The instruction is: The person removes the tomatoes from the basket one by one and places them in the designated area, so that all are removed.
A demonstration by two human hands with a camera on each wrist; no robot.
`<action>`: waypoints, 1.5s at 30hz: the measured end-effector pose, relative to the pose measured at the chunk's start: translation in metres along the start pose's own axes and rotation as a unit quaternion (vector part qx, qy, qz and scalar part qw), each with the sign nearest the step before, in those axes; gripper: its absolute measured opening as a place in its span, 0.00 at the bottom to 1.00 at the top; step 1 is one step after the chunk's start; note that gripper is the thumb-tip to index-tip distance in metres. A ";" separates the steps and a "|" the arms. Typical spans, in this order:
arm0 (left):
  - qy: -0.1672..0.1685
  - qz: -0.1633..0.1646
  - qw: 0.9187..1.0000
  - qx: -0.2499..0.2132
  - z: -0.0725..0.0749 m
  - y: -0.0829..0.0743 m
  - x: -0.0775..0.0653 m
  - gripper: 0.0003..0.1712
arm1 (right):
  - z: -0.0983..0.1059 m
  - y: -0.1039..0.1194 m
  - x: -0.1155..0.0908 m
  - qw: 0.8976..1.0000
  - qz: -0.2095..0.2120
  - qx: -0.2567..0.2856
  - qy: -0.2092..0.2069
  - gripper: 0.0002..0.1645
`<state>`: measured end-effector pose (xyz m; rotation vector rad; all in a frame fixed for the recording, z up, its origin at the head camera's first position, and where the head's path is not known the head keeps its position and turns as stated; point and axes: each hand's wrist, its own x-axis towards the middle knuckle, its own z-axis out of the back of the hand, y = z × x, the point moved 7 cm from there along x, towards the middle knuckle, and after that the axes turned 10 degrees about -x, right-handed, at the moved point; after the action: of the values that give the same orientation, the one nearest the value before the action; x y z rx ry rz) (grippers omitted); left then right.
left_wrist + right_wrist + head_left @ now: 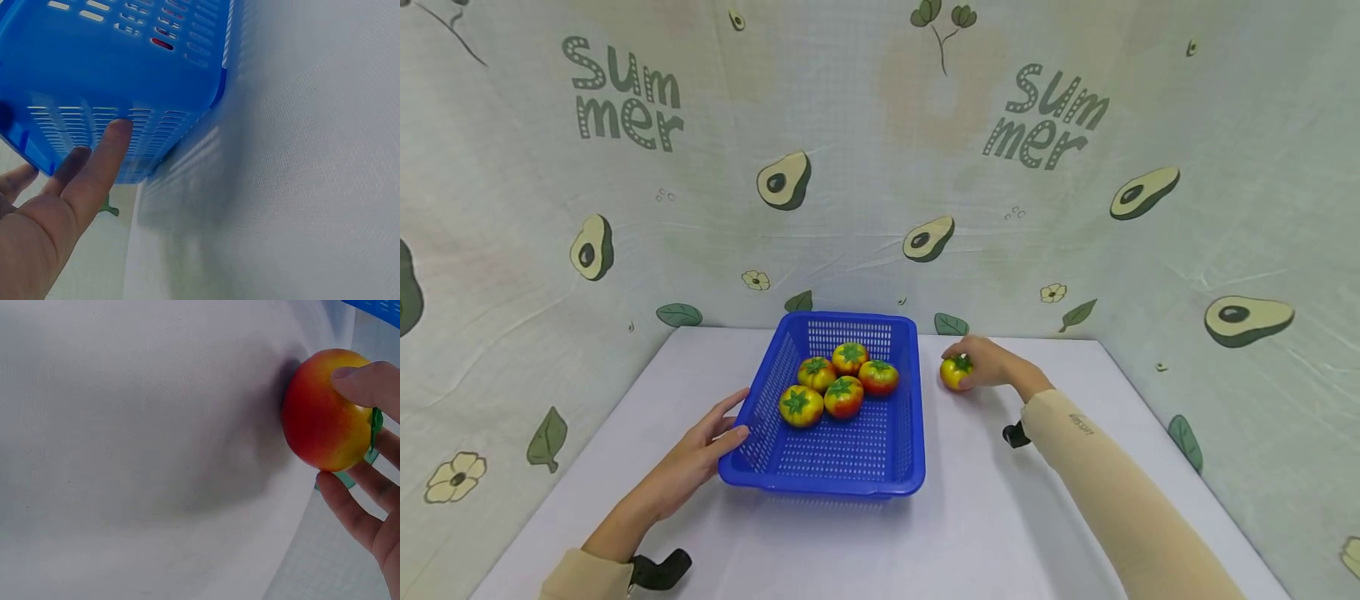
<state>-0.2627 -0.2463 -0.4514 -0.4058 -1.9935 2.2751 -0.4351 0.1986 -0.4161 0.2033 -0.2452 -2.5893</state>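
Observation:
To the right of the basket, my right hand (988, 364) grips a tomato (953, 374), yellow and red with a green leafy top. In the right wrist view, the thumb lies over the side of this tomato (325, 415) and the fingers reach round below, close against the table. My left hand (703, 446) rests at the left side of a blue plastic basket (921, 417). Its fingers are fairly straight along the slotted wall in the left wrist view, with one fingertip (119, 128) on the slots. Several similar tomatoes (844, 397) lie grouped in the basket's far half.
Both hands work over a white-covered table (985, 517). Behind it and at the sides hangs a pale cloth (850, 100) printed with avocados, leaves and lettering. Black wrist devices (658, 571) sit below both hands.

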 end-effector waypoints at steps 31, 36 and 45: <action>0.004 -0.008 1.000 -0.006 0.003 0.001 0.001 0.43 | 0.013 0.008 -0.008 1.000 -0.008 0.000 0.008 0.37; 0.005 -0.007 1.000 -0.005 0.003 0.001 0.002 0.43 | 0.023 0.012 -0.012 1.000 -0.008 -0.011 0.000 0.37; 0.004 -0.007 1.000 -0.003 0.003 0.002 0.002 0.43 | 0.050 0.030 -0.014 0.999 0.008 -0.021 -0.029 0.37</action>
<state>-0.2650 -0.2487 -0.4530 -0.3998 -1.9945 2.2563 -0.4177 0.1873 -0.3599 0.1102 -0.2129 -2.5835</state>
